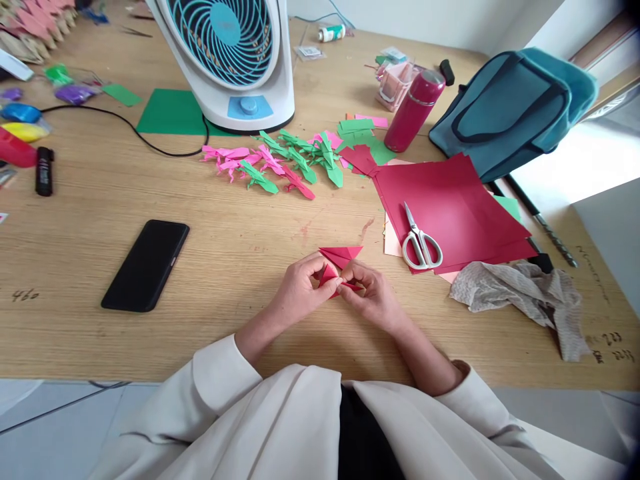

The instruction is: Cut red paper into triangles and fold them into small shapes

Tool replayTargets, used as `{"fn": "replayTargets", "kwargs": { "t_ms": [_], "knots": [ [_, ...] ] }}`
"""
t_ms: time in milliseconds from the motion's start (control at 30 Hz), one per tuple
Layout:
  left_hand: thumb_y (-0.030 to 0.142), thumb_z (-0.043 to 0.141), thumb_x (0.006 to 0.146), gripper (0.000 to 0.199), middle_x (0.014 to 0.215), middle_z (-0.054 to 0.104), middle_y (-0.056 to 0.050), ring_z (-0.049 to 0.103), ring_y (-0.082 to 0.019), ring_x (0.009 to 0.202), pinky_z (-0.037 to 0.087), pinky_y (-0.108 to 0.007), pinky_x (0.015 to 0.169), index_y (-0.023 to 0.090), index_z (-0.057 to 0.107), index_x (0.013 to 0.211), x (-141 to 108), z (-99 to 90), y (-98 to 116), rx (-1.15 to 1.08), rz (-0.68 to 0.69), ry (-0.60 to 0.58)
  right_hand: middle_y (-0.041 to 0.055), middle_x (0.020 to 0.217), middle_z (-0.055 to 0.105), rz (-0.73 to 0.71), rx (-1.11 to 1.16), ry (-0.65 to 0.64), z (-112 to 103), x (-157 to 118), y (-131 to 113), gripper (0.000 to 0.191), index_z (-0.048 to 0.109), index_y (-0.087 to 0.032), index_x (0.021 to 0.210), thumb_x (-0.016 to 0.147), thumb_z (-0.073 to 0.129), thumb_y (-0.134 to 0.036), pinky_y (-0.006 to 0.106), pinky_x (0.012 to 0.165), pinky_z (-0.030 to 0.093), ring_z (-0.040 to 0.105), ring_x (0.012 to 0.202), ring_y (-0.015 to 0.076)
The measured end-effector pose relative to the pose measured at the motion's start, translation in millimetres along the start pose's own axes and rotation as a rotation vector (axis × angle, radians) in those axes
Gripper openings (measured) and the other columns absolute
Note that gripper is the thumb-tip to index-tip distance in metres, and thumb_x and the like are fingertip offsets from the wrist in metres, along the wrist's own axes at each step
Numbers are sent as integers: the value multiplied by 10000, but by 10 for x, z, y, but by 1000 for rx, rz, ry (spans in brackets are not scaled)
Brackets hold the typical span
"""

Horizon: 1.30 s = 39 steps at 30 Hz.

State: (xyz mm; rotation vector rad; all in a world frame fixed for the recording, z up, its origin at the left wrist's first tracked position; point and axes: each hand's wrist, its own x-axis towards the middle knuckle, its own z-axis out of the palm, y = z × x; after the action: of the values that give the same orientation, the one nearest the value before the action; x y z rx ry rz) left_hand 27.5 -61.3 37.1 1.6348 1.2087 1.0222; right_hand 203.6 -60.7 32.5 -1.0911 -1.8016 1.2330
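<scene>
Between both hands, just above the wooden table, is a piece of folded red paper point(341, 255) with pointed flaps. My left hand point(309, 285) pinches it from the left, thumb and fingers closed on a flap. From the right, my right hand point(371, 291) grips the same paper with its fingertips, which meet the left thumb near the middle. The fingers hide part of the lower folds. Beyond the hands lies a cluster of folded paper figures point(270, 160) in pink, green and red. White-handled scissors point(421, 248) rest on red paper sheets point(460, 207) to the right.
A black phone point(146, 265) lies at the left. Behind the figures stands a white fan point(245, 100), its cable running left. A red thermos point(416, 110) and a teal bag point(515, 113) stand at the back right. A crumpled cloth point(525, 300) lies near the right edge.
</scene>
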Motion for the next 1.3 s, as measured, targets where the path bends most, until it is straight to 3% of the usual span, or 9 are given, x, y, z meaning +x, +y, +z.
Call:
{"fn": "replayTargets", "kwargs": {
  "t_ms": [267, 467, 633, 767, 1000, 1167, 1300],
  "knots": [
    [284, 667, 829, 210, 664, 581, 13, 514, -115, 643, 406, -253, 628, 172, 603, 663, 31, -106, -48, -172, -74, 40, 3, 740, 561, -17, 7, -63, 2, -11, 33, 206, 575, -203, 742, 892, 642, -327, 281, 632, 401, 483, 668, 134],
    [383, 664, 852, 237, 725, 630, 13, 546, -121, 691, 436, -256, 687, 181, 633, 733, 58, -191, -96, -300, -145, 181, 2, 752, 570, 57, 132, -72, 17, -14, 24, 251, 579, -202, 736, 871, 682, -387, 279, 648, 403, 499, 680, 136],
    [423, 617, 885, 266, 907, 701, -44, 622, -159, 829, 471, -271, 755, 167, 672, 930, 45, -130, -92, -315, -158, -47, -12, 726, 537, 150, 334, 139, 0, 16, 116, 312, 562, -210, 741, 813, 735, -460, 268, 638, 399, 466, 667, 132],
    [364, 643, 861, 211, 799, 652, -14, 575, -130, 721, 441, -246, 670, 154, 636, 840, 20, -48, -160, -266, -162, -136, -23, 729, 540, 175, 432, 254, -19, 27, 185, 294, 577, -218, 761, 808, 747, -453, 250, 630, 401, 458, 653, 121],
    [267, 620, 847, 202, 631, 528, 49, 440, -79, 572, 352, -214, 557, 167, 550, 686, 8, -35, -158, -60, -110, -116, 25, 885, 699, 192, 428, 154, -6, 42, 152, 310, 680, -216, 896, 768, 780, -480, 315, 816, 502, 622, 834, 184],
    [178, 585, 848, 94, 742, 637, 17, 544, -103, 682, 410, -221, 647, 162, 639, 773, 8, -27, -116, 67, -9, -124, 42, 929, 752, 176, 392, 86, 12, 38, 192, 257, 740, -207, 915, 801, 757, -437, 326, 848, 521, 670, 857, 196],
    [116, 562, 825, 106, 754, 640, 14, 556, -106, 694, 414, -220, 655, 165, 648, 785, 1, -15, -128, 126, 46, -119, 47, 921, 752, 177, 345, 78, 21, 21, 186, 235, 743, -197, 901, 817, 742, -417, 306, 786, 526, 668, 822, 188]
  ]
}}
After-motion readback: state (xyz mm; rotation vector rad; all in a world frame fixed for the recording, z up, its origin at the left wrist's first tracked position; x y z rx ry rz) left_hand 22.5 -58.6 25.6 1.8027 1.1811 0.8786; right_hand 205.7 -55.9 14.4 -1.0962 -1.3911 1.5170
